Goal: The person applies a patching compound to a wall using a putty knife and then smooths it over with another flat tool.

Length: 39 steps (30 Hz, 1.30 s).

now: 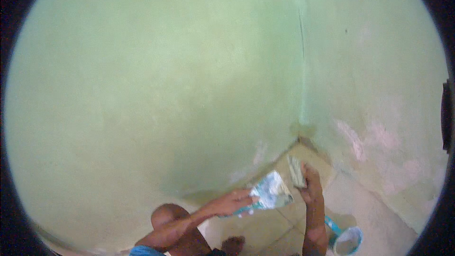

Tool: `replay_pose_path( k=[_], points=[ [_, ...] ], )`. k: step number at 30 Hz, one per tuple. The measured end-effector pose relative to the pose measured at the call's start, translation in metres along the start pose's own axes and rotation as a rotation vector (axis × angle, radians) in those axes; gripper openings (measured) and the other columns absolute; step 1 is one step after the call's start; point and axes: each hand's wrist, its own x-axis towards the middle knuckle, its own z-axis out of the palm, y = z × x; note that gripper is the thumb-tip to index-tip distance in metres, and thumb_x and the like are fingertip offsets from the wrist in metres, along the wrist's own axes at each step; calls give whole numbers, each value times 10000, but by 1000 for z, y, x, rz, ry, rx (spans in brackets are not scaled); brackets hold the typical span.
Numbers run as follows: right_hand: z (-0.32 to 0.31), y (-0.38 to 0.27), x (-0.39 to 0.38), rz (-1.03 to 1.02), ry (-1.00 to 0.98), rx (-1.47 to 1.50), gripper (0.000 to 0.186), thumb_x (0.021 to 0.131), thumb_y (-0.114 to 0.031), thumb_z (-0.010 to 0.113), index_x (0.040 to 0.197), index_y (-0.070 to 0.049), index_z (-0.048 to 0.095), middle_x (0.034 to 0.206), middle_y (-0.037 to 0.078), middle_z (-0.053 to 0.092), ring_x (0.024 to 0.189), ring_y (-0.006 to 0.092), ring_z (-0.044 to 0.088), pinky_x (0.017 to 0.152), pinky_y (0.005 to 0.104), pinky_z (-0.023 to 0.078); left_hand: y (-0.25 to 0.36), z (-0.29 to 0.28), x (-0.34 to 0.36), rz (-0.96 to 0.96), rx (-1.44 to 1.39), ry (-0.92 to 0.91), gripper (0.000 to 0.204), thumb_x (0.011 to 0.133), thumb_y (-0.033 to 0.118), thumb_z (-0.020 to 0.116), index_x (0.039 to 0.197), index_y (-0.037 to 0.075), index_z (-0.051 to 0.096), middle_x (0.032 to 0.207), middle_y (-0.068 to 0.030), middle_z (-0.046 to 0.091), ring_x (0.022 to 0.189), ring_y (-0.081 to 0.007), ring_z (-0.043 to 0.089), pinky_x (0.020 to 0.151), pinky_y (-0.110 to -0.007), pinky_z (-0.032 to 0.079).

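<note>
My left hand [241, 200] grips the near-left edge of a flat white-and-teal piece [272, 189], smeared with something white. The hand's fingers lie over its face, and the thumb side is hard to make out. To its right, my right hand [311, 182] is closed round a putty knife [296, 170], whose pale flat blade is tilted upward. The blade is blurred and stands apart from the wall, a little right of the white-and-teal piece. Below my right forearm is a small white-and-teal container [348, 242] with a teal handle and pale contents, on the floor.
Two green walls [142, 66] meet in a corner with a thin dark crack [301, 33]. Pale patches [379, 135] mark the right wall low down. Tiled floor [265, 230] lies beneath my hands. My bare knee [168, 215] is bent close to the left wall. A dark object [446, 116] sits at the right rim.
</note>
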Motion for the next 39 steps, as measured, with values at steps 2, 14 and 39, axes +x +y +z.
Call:
replay_pose_path(
  k=[2, 14, 39],
  points=[
    [34, -14, -25, 199, -123, 175, 325, 849, -210, 607, 1112, -21, 574, 948, 51, 624, 804, 161, 616, 692, 315, 512, -3, 5, -3, 41, -26, -73, 346, 992, 335, 444, 1112, 30, 556, 791, -10, 566, 648, -86, 515, 598, -275, 462],
    [16, -18, -34, 135, -210, 8, 341, 859, -219, 620, 1119, -4, 565, 923, 41, 628, 769, 133, 617, 672, 277, 530, 13, 20, -8, 74, 10, -96, 320, 997, 328, 442, 954, 36, 566, 703, 0, 532, 584, -77, 493, 545, -254, 426],
    [-10, -25, -55, -108, 259, -322, 292, 818, -191, 682, 1054, -60, 571, 874, 2, 594, 715, 100, 532, 577, 275, 468, 27, 15, -18, 324, 313, 165, 268, 982, 233, 447, 1112, 21, 547, 761, -79, 598, 659, -203, 584, 618, -357, 474]
  ],
)
